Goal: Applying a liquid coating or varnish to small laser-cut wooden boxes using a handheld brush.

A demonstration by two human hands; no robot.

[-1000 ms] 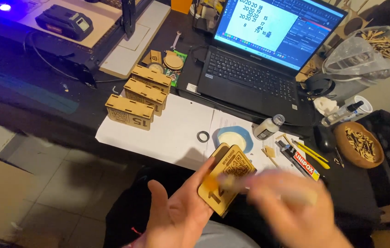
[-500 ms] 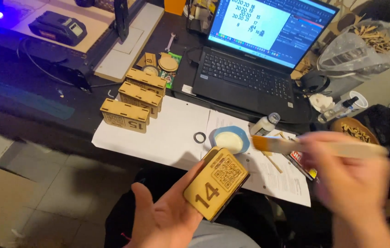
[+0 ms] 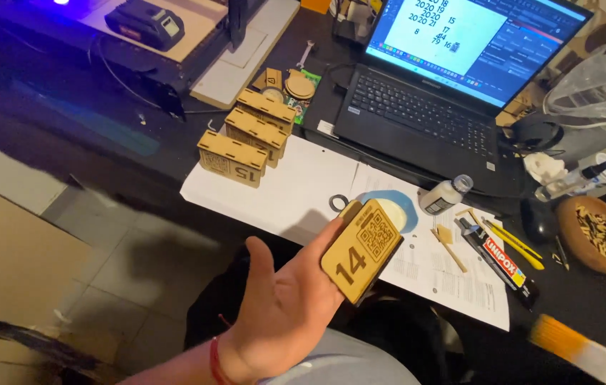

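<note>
Left hand (image 3: 285,306): palm up, fingers bearing an engraved wooden box (image 3: 361,249)
Right hand: out of view
Far left on desk (image 3: 82,121): three matching wooden boxes (image 3: 249,139)

A dark, cluttered desk (image 3: 103,121) carries everything. Beyond the open left hand (image 3: 281,314) lie white paper sheets (image 3: 296,192), bearing three stacked-looking light wooden boxes (image 3: 246,139) up and to its left, a small black ring (image 3: 338,203) and a pale blue round dish (image 3: 396,210) (partly hidden). Further away sits an open black laptop (image 3: 431,114). To the hand's right lie a small white bottle (image 3: 444,194), a black glue tube (image 3: 495,260) and a brown round bowl (image 3: 599,235).
</note>
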